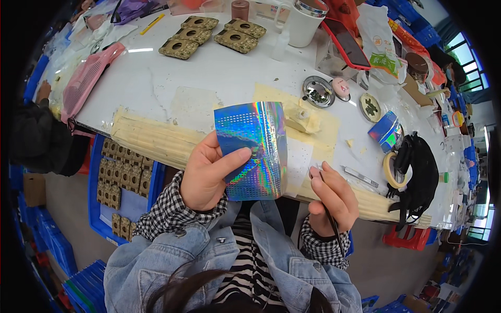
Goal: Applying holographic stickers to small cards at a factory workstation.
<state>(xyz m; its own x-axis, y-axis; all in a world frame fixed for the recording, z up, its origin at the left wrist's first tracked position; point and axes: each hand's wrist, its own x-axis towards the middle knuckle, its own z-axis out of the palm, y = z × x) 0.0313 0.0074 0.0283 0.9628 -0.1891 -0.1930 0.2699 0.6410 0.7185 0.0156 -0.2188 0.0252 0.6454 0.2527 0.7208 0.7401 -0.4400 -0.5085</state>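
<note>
My left hand (204, 175) is closed on a shiny holographic sticker sheet (263, 156), with the thumb across its front. Rows of small pale cut-outs run over the sheet. To its right, my right hand (336, 201) grips a thin dark tool (332, 225) that looks like tweezers; its tip by the fingers is too small to make out. Behind the sheet, a yellowish block (302, 121) sits on masking-taped paper. A white card (299, 156) lies partly hidden by the sheet. Camouflage-patterned parts with round holes (178, 48) stand in two groups at the back.
Below the table's left edge, a blue tray (95, 208) holds several camouflage parts. On the right lie a round metal dish (319, 83) with small dark bits, a craft knife (361, 176), a tape roll (391, 175) and a black bag (421, 175). A white mug (305, 26) stands behind.
</note>
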